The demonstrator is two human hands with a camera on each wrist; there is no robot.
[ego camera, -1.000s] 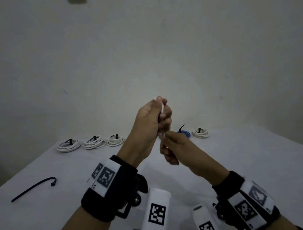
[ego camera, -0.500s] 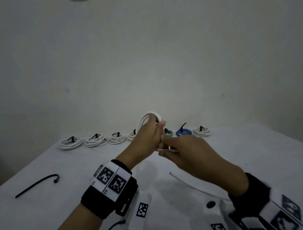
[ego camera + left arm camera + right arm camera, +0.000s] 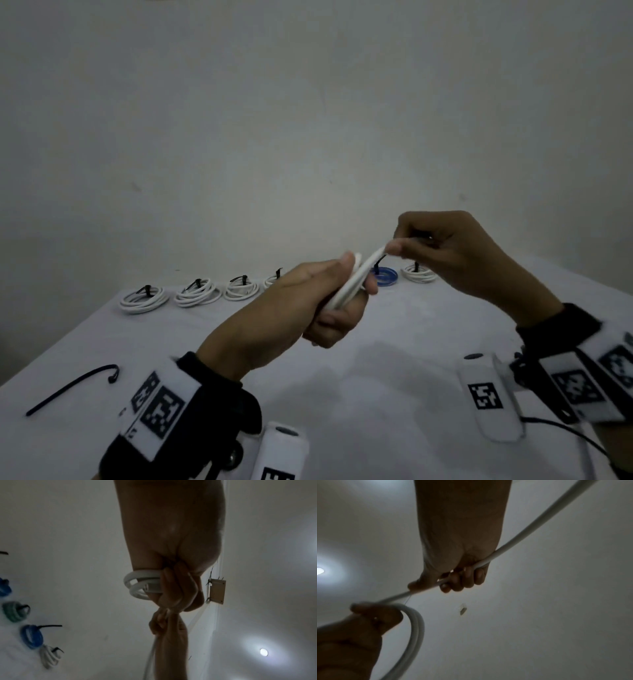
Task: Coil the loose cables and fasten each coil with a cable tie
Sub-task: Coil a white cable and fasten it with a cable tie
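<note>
Above the middle of the table my left hand (image 3: 329,301) grips a partly wound white cable coil (image 3: 352,284); its loops (image 3: 140,586) show beside the curled fingers (image 3: 178,588) in the left wrist view. My right hand (image 3: 442,250), up and to the right, pinches the loose white strand (image 3: 513,543) that leads out of the coil and runs through its curled fingers (image 3: 462,580). A loose black cable tie (image 3: 72,389) lies on the table at the front left, away from both hands.
A row of tied coils lies along the table's far edge: three white ones (image 3: 144,298) at the left, a blue one (image 3: 385,275) and a white one (image 3: 416,272) at the right, a green one (image 3: 14,613) between. The white table (image 3: 376,394) ends at a bare wall.
The right hand has risen up and to the right, drawing the strand out of the coil. The left hand has tipped the coil to a slant and come nearer.
</note>
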